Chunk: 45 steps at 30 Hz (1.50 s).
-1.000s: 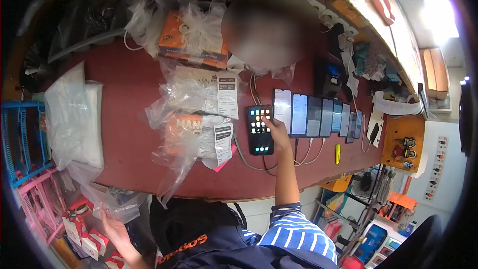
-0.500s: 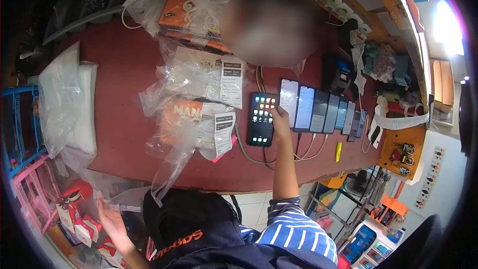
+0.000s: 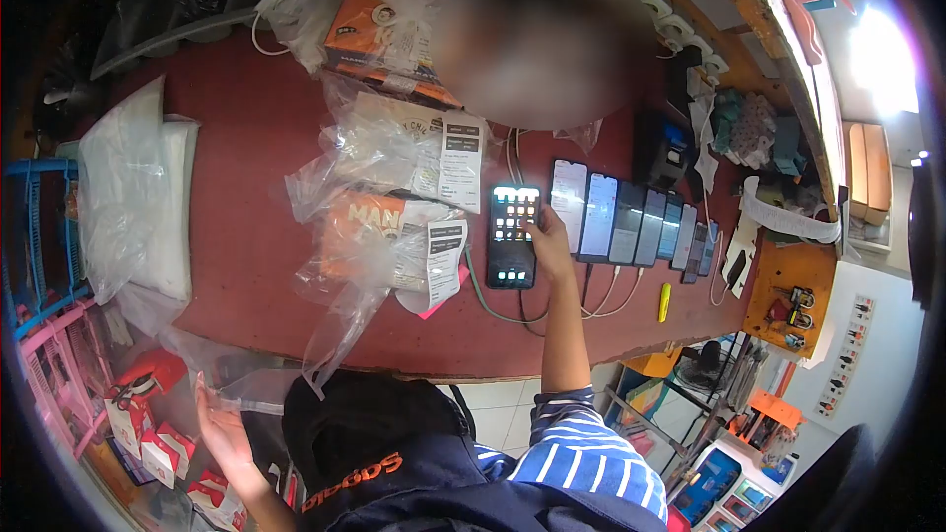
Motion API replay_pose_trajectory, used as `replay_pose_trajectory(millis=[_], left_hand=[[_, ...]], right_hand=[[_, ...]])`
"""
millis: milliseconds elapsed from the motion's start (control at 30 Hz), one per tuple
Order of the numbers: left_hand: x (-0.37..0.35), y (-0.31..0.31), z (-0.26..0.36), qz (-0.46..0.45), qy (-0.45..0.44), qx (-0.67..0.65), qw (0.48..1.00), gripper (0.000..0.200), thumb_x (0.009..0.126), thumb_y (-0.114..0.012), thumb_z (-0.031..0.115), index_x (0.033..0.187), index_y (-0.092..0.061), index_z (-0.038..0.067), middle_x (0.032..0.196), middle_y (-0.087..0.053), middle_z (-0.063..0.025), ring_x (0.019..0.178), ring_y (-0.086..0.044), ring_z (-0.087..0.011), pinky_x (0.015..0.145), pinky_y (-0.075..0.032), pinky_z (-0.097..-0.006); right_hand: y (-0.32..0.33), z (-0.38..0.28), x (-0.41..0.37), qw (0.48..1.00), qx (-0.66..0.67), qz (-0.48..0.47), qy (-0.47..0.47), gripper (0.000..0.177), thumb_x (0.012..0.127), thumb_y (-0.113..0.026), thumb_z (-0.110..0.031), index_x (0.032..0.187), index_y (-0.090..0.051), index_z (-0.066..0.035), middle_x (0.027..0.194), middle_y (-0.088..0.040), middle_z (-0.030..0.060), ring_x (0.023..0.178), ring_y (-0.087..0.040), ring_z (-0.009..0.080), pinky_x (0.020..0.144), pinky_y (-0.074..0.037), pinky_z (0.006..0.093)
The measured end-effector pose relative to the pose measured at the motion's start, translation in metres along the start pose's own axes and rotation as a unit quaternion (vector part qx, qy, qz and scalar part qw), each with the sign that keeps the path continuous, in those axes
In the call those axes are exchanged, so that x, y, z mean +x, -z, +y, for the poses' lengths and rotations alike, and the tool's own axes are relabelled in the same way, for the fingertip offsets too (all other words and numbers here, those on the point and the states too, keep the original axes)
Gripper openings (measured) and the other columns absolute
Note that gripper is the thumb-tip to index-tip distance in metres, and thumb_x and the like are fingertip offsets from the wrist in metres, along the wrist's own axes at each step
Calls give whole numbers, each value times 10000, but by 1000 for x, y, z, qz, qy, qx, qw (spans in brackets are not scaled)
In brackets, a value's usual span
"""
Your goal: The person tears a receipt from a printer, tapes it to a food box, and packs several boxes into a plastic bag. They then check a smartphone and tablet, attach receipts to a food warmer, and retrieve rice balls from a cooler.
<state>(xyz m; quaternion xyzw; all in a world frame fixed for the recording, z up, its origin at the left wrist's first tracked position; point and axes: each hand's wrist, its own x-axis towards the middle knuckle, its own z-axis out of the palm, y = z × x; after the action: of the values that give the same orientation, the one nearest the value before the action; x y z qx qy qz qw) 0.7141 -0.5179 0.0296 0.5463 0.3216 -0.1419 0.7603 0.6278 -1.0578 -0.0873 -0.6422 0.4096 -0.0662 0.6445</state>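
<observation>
My right hand grips the right edge of a dark smartphone, thumb over its lit screen of app icons. A row of phones lies just right of it, the nearest a phone with a white screen. My left hand, low at the left below the table edge, has its fingers at a clear plastic bag and seems to pinch it; the exact grip is blurred by the plastic. Left of the held phone sit bagged orange boxes, one bagged box with a paper receipt on it.
Stacked clear plastic bags lie at the table's left. Another bagged orange box stands at the back. Charging cables and a yellow highlighter lie near the phones. Power sockets line the back edge. A black backpack is in front.
The held smartphone has shifted slightly left, and a bright band now shows at the top of its screen. My right thumb has moved lower over it. My left hand has barely moved.
</observation>
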Motion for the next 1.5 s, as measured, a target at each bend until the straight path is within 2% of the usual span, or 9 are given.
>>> replay_pose_trajectory(millis=[367, 633, 700, 767, 967, 1167, 1367, 1467, 1500], left_hand=[[-2, 6, 3, 4, -15, -11, 1000, 442, 900, -469, 276, 1272, -422, 42, 1196, -456, -22, 1056, -438, -119, 903, -351, -282], [10, 27, -5, 13, -81, 10, 997, 295, 861, -576, 220, 1088, -532, 37, 996, -546, -42, 915, -506, -96, 772, -406, -258], [10, 31, -12, 5, -85, 27, 996, 243, 835, -617, 206, 1005, -552, 46, 909, -572, -31, 833, -534, -85, 720, -416, -245], [-2, 10, -24, -7, -88, 54, 995, 197, 800, -661, 196, 900, -558, 61, 782, -581, -11, 707, -548, -79, 636, -429, -253], [-55, 19, -41, -146, -54, 193, 969, 239, 641, -752, 89, 751, -548, 33, 698, -538, -3, 633, -491, -80, 548, -418, -238], [-80, 136, -38, -175, -156, 252, 939, 353, 643, -787, 175, 630, -452, 66, 596, -440, 41, 573, -410, -61, 538, -370, -248], [-110, 265, -37, 215, -120, 214, 945, 128, 692, -647, 84, 739, -543, 28, 587, -491, -31, 585, -461, -84, 558, -403, -253], [-80, 291, -91, 354, -359, 379, 776, 324, 684, -683, 145, 957, -570, 15, 783, -569, -87, 758, -536, -153, 689, -446, -302], [-88, 290, -80, 259, -279, 256, 889, 407, 680, -693, 163, 1021, -537, 7, 878, -558, -108, 840, -524, -172, 738, -438, -318]], right_hand=[[-19, -7, -15, 979, -165, 32, 115, 901, 607, -785, -60, 1313, -226, -19, 1151, -519, 148, 969, -551, 200, 840, -451, 296], [-37, -47, -48, 827, -395, 225, 332, 379, 754, -689, -207, 1044, -550, -6, 946, -588, 107, 860, -562, 215, 766, -438, 319], [-84, -85, -94, 914, -234, 201, 264, 227, 773, -656, -173, 911, -565, -17, 810, -594, 107, 723, -556, 210, 690, -445, 305], [-154, -121, -160, 988, -99, -53, 104, 144, 771, -639, -142, 801, -586, -12, 724, -611, 53, 681, -552, 104, 606, -454, 284], [-313, -56, -236, 708, -304, -636, 43, 431, 770, -650, -445, 821, -620, -19, 599, -576, 41, 579, -540, 102, 519, -435, 263], [-376, -70, -313, 616, -295, -728, -56, 227, 787, -677, -249, 866, -672, -37, 617, -623, 55, 547, -597, 75, 458, -468, 216], [-459, -52, -337, 612, -439, -545, 369, 209, 761, -564, 7, 556, -520, 6, 516, -547, 46, 512, -544, 122, 486, -448, 265], [-489, 12, -397, 677, -202, -661, 251, 60, 761, -532, 50, 762, -523, -10, 687, -582, 55, 631, -522, 92, 569, -431, 250], [-492, 27, -427, 677, -167, -696, 172, 64, 787, -498, 15, 822, -528, -30, 731, -589, 58, 644, -543, 112, 591, -430, 230]])
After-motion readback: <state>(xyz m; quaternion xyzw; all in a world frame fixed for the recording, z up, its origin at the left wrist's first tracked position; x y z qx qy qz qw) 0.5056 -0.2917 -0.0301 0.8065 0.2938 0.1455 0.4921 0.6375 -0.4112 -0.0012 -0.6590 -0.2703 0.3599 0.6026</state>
